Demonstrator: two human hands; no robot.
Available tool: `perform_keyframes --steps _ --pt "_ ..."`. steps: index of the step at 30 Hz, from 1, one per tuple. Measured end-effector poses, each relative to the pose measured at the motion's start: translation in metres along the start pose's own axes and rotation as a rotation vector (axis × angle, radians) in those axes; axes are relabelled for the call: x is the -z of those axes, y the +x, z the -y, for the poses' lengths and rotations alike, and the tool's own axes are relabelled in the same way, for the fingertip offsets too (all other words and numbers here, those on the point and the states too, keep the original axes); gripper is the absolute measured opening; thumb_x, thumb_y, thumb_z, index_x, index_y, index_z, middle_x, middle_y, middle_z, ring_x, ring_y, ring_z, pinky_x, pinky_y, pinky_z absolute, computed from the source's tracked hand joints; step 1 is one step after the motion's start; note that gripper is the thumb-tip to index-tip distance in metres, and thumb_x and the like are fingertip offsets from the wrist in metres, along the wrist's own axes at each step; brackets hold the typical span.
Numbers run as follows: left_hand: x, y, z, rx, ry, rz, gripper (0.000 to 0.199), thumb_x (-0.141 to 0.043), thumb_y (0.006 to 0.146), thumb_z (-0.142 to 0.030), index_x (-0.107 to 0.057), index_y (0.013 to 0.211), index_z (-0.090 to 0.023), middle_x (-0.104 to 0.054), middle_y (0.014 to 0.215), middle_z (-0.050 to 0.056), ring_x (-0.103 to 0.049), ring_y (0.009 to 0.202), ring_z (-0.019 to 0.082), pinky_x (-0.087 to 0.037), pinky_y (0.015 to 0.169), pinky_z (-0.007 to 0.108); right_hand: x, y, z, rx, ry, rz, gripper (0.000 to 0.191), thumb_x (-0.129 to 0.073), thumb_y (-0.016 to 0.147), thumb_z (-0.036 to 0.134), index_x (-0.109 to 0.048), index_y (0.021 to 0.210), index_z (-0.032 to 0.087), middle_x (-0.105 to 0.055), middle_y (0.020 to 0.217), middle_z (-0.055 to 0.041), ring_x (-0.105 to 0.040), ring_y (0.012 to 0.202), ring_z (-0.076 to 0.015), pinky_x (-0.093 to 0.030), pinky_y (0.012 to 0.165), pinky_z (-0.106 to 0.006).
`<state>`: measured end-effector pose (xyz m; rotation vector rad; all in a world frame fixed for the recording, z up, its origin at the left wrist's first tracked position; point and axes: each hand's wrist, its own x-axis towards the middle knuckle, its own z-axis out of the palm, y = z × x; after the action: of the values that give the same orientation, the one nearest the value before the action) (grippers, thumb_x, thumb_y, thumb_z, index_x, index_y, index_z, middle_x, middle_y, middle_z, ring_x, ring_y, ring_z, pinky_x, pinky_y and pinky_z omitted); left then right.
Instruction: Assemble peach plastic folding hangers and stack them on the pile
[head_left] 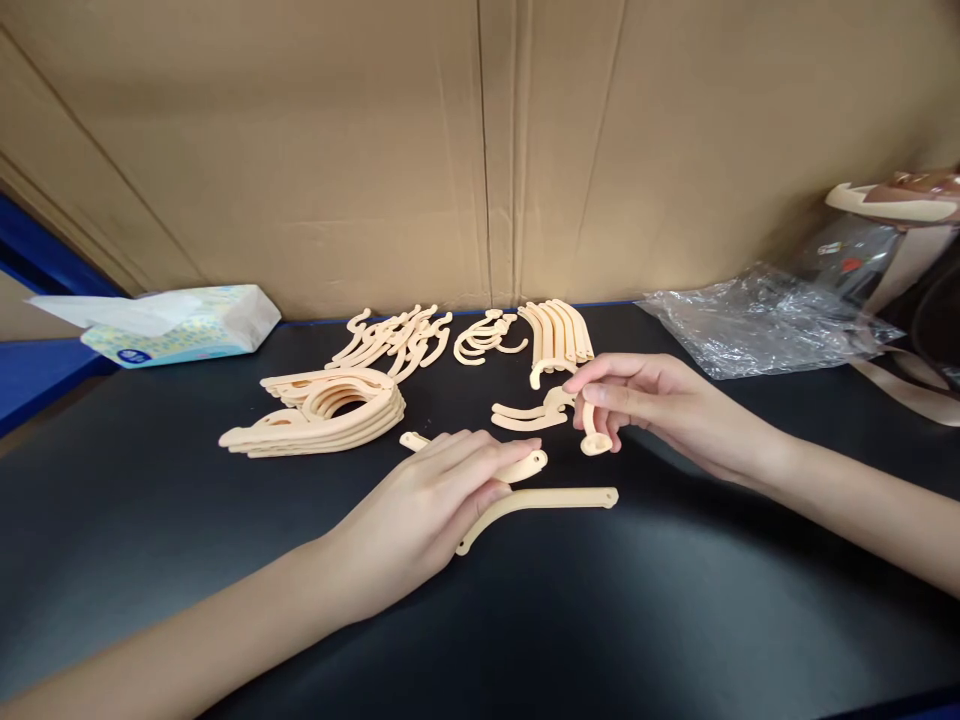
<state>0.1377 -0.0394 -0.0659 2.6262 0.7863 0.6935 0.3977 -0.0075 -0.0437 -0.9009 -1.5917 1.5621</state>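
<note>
My left hand (424, 505) is closed over a cream plastic hanger arm (526, 466), whose two ends stick out past the fingers. Just in front of it lies another curved hanger arm (559, 498) on the black table, close to my left thumb. My right hand (649, 400) pinches a small cream hanger hook (597, 443) between thumb and fingers, its round cupped base pointing down. Part of this hook is hidden by the fingers. Beside my right fingertips rest a few curved cream pieces (525, 415), partly covered by the hand.
At left lies a stack of cream folding hangers (322, 420). Farther back are loose curved pieces (397, 335), several hooks (487, 340) and a row of hanger arms (555, 330). A tissue pack (187, 325) stands back left, clear plastic bags (757, 315) back right, before a cardboard wall (360, 150).
</note>
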Motion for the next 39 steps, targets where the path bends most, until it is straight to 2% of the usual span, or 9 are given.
perform_keyframes --steps 5,14,21,29,34,39 --pt "0.000 0.001 -0.002 0.027 -0.006 0.022 0.033 -0.040 0.101 -0.015 -0.046 0.133 -0.022 -0.060 0.101 0.002 -0.054 0.087 0.014 -0.043 0.078 0.024 -0.004 0.000 -0.002 -0.064 0.021 -0.017 0.025 -0.075 0.081 0.031 -0.069 0.103 0.019 -0.069 0.082 -0.0014 -0.062 0.068 -0.0093 -0.052 0.059 -0.020" --pt "0.002 0.003 -0.003 0.034 0.017 0.025 0.031 -0.041 0.101 -0.017 -0.049 0.130 -0.022 -0.063 0.097 0.002 -0.059 0.085 0.014 -0.045 0.078 0.025 -0.015 0.001 -0.012 -0.062 0.093 0.046 0.014 -0.076 0.080 0.027 -0.066 0.079 0.017 -0.066 0.077 -0.0002 -0.061 0.071 -0.0106 -0.051 0.061 -0.021" --pt "0.001 0.003 -0.002 0.027 -0.002 0.022 0.031 -0.040 0.101 -0.016 -0.048 0.131 -0.023 -0.063 0.101 0.004 -0.058 0.090 0.014 -0.045 0.080 0.025 -0.016 0.001 -0.016 -0.046 0.114 0.079 0.016 -0.072 0.084 0.027 -0.067 0.097 0.021 -0.066 0.081 0.0016 -0.061 0.075 -0.0099 -0.048 0.061 -0.020" --pt "-0.001 0.003 -0.002 -0.043 0.045 0.008 0.026 -0.040 0.101 -0.017 -0.050 0.125 -0.021 -0.061 0.092 0.002 -0.055 0.080 0.013 -0.044 0.075 0.023 -0.015 0.002 -0.018 -0.083 0.041 0.069 0.019 -0.075 0.080 0.032 -0.073 0.095 0.020 -0.068 0.084 -0.0007 -0.062 0.075 -0.0125 -0.048 0.065 -0.025" --pt "0.000 0.002 -0.003 -0.034 0.039 0.015 0.035 -0.038 0.101 -0.017 -0.043 0.136 -0.024 -0.059 0.090 0.001 -0.054 0.078 0.014 -0.044 0.074 0.024 -0.014 0.004 -0.017 -0.076 0.046 0.084 0.016 -0.076 0.079 0.031 -0.073 0.090 0.020 -0.066 0.085 0.0000 -0.061 0.074 -0.0111 -0.048 0.064 -0.024" --pt "0.001 0.003 -0.002 -0.012 -0.032 0.041 0.039 -0.038 0.101 -0.013 -0.045 0.137 -0.027 -0.060 0.093 0.001 -0.054 0.080 0.013 -0.044 0.073 0.022 -0.015 0.004 -0.016 -0.075 0.043 0.095 0.015 -0.076 0.080 0.031 -0.071 0.087 0.019 -0.066 0.081 0.0004 -0.061 0.073 -0.0106 -0.049 0.064 -0.023"
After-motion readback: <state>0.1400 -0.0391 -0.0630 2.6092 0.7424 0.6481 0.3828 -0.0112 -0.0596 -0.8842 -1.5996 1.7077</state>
